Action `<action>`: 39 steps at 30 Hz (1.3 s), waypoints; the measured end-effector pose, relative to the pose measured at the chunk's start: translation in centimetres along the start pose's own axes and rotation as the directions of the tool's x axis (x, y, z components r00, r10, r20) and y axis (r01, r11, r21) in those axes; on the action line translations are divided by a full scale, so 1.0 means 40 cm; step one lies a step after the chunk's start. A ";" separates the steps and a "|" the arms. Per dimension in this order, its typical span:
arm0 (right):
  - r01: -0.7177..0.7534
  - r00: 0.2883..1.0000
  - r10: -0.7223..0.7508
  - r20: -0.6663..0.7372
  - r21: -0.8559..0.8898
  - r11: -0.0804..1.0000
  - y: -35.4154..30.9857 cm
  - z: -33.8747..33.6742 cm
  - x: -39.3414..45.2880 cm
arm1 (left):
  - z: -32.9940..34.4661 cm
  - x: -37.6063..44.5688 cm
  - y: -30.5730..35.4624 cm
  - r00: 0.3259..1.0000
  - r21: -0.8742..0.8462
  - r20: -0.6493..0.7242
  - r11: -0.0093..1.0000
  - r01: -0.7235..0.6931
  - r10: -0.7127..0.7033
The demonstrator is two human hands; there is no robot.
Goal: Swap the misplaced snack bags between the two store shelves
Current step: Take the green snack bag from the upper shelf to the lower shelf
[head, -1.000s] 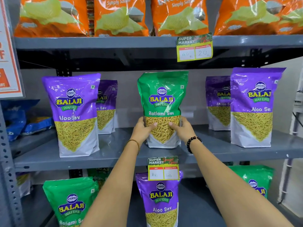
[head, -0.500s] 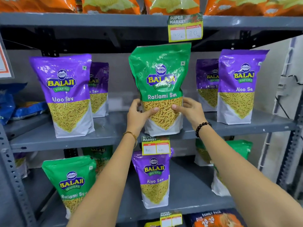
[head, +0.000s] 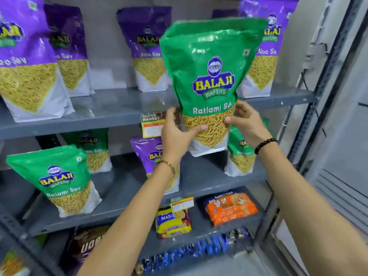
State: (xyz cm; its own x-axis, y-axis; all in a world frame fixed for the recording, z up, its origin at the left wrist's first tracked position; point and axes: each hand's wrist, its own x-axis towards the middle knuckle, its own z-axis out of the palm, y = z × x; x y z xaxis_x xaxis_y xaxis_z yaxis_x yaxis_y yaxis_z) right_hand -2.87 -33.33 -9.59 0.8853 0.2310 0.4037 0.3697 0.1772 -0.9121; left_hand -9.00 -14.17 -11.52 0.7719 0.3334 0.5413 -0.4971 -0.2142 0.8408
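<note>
A green Ratlami Sev bag (head: 211,76) hangs upright in the air, in front of the upper grey shelf (head: 111,112). My left hand (head: 175,134) grips its lower left side and my right hand (head: 247,122) its lower right side. On the lower shelf (head: 203,178), partly hidden behind my left hand and wrist, a purple Aloo Sev bag (head: 149,154) stands among green Ratlami Sev bags (head: 61,180). Purple Aloo Sev bags (head: 29,62) fill the upper shelf.
Price tags (head: 151,124) hang on the shelf edges. Below lie an orange biscuit pack (head: 231,208), a yellow Marie pack (head: 173,224) and dark and blue packets. A perforated metal upright (head: 318,92) and a grey panel stand at the right.
Both hands have lifted the green bag off the upper shelf and drawn it out toward me and to the right. The view has tilted down, showing lower shelves.
</note>
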 end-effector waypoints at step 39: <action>-0.641 0.747 0.517 -0.417 -0.249 0.726 0.595 0.054 -0.128 | 0.038 -0.197 -0.597 0.803 0.260 0.010 0.777 0.573 -0.596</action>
State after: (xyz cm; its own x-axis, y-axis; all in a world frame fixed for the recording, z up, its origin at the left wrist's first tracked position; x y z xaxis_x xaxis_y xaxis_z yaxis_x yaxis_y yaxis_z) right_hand 0.79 -28.23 -33.20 0.9705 -0.1349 -0.1996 -0.2289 -0.2573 -0.9388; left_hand -2.61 -13.06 -35.88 0.9202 0.3858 -0.0665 0.1594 -0.2140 0.9637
